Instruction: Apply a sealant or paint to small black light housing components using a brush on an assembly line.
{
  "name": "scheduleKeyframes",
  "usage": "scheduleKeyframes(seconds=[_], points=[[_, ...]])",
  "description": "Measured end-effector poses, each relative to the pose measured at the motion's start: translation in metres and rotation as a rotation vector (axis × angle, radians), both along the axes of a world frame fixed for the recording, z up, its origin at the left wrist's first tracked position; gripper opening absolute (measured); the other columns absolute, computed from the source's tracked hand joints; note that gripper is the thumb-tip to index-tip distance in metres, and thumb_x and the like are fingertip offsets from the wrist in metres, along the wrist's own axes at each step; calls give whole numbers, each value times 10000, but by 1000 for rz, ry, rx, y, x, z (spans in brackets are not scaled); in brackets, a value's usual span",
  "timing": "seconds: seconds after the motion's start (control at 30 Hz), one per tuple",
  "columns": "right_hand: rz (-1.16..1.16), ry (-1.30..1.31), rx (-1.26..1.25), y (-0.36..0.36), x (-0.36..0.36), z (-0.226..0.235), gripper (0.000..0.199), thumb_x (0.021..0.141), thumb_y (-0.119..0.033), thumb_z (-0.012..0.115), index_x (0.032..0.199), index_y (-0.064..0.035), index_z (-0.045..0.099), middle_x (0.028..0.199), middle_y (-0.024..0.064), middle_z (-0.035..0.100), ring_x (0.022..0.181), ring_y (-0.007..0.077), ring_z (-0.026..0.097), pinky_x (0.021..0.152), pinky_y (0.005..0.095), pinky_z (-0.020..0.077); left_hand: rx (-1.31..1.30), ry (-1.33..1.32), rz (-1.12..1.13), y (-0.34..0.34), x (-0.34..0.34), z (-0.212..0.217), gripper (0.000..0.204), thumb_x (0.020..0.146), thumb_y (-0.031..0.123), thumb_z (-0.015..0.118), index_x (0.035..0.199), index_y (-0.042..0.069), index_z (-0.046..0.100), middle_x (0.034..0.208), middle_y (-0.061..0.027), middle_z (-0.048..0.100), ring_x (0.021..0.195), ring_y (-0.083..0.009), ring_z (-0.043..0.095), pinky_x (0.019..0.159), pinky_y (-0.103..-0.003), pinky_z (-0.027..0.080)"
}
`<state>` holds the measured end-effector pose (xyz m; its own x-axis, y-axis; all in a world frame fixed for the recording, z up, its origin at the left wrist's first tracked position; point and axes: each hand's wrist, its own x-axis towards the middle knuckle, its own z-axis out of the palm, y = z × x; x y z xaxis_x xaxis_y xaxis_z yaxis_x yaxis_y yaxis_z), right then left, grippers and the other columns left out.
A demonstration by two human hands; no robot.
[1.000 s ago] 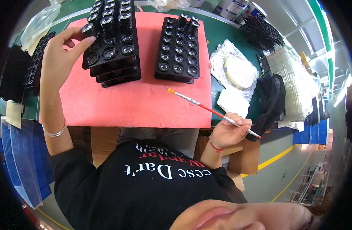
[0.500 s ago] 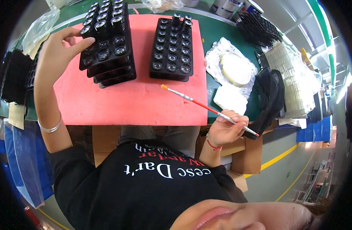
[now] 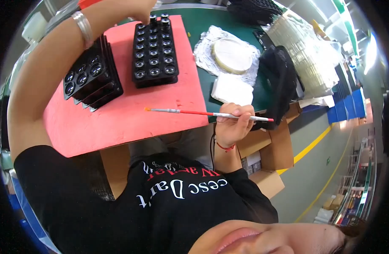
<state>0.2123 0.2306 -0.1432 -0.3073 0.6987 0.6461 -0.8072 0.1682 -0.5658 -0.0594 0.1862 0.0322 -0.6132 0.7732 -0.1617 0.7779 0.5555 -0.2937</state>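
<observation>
My right hand [image 3: 234, 125] pinches a thin paintbrush [image 3: 194, 112] with a red and silver handle, held level above the near edge of a pink foam mat [image 3: 160, 120]. The brush's orange-yellow tip points left. At the far end of a black tray [image 3: 155, 83] is my left hand [image 3: 137, 9], its fingers bent down and closed beside upright black lens barrels [image 3: 165, 23]; what they hold is hidden. Round glass lenses [image 3: 154, 62] fill the tray's rows. Left of it, partly behind my left forearm, stands a stack of black trays [image 3: 102, 91] with lenses on top.
Right of the mat, a round pale dish [image 3: 232, 56] sits on crumpled foil [image 3: 205, 48], with folded white wipes [image 3: 232, 89] nearer me. Black mesh cloth [image 3: 279, 80] and stacked clear trays [image 3: 302, 55] stand farther right. Cardboard boxes [image 3: 277, 146] lie below the table edge.
My left hand has left the stacked trays and moved right and away, to the far end of the single tray. The brush has turned nearly level. The whole view has shifted.
</observation>
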Motion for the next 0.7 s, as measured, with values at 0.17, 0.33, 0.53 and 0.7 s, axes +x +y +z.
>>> scheduleKeyframes(seconds=[0.17,0.33,0.53,0.7], points=[[21,11,-56,5,15,0,257,884,-240,387,747,-27,435,523,83,461,418,145,418,418,244,342,-2,188,-189,25,-36,-49,251,507,131,687,725,15,642,840,-150,614,783,-267,598,648,-350,490],[-98,52,-130,15,31,5,261,886,-241,372,742,-31,425,528,97,458,416,149,405,420,245,342,-32,167,-243,31,-45,-43,203,589,124,613,726,-26,600,776,-208,586,765,-329,574,667,-384,469],[-651,-53,14,37,37,14,276,892,-269,343,749,-44,411,568,86,470,461,137,410,482,256,360,469,98,-655,-24,44,11,211,583,84,546,758,-6,472,719,-184,513,697,-344,514,607,-408,395],[-941,-331,247,55,30,28,286,900,-228,340,768,1,450,602,97,520,527,136,483,529,225,405,409,-129,-506,-114,157,-1,223,570,28,575,763,36,464,710,-124,443,703,-290,483,627,-363,400]])
